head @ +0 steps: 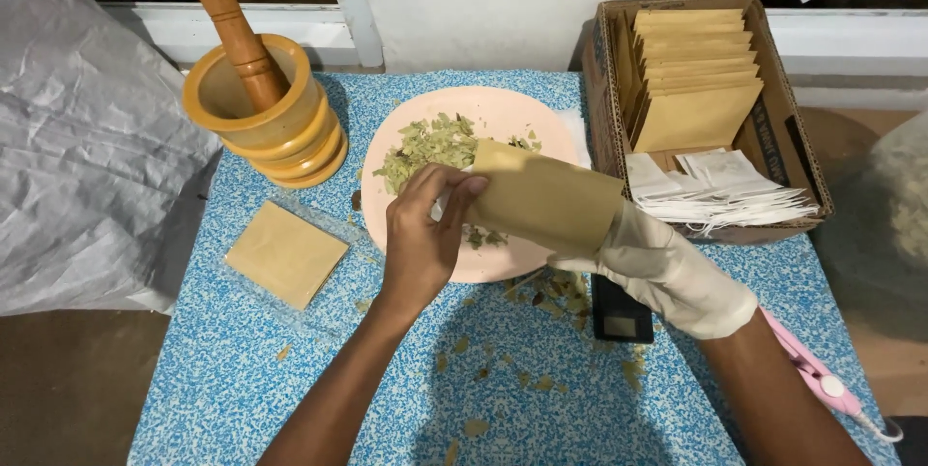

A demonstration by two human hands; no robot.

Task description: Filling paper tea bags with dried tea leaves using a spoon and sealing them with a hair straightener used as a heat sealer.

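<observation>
My right hand (667, 273), in a white glove, holds a brown paper pouch (546, 200) tilted over a pink plate (527, 118). My bare left hand (420, 234) pinches the pouch's open mouth, with something small and white partly hidden by my fingers. A heap of dried green leaf pieces (430, 147) lies on the plate's left side. More leaf bits are scattered on the blue speckled tabletop (251, 379) below the plate.
A wooden mortar with pestle (261, 108) stands at back left. A flat brown pouch in clear wrap (285, 253) lies left of the plate. A cardboard box (797, 152) at right holds brown pouches and white sachets. A small black device (619, 316) and a pink tool (822, 379) lie at right.
</observation>
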